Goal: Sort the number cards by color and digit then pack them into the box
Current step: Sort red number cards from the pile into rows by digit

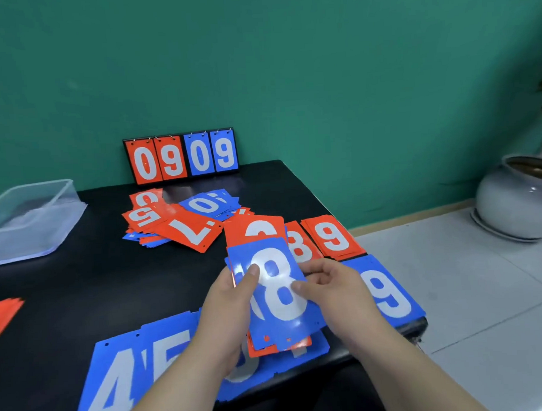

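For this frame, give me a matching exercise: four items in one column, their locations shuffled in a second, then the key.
1 blue card showing a white 8
2 clear plastic box
3 black flip scoreboard reading 0909
4 grey ceramic pot

A on the tiled floor
B against the green wall
C gripped by left hand and right hand
D left side of the black table

Pairs: 1-C, 2-D, 3-B, 4-A

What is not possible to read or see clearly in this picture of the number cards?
Head view only.
- Digits under the blue 8 card: covered by it, the left hand and the right hand.
- Blue card right of the blue 5 card: digit hidden by the left forearm.
- Red cards at the left edge: cut off by the frame.
- Clear plastic box: contents blurred.
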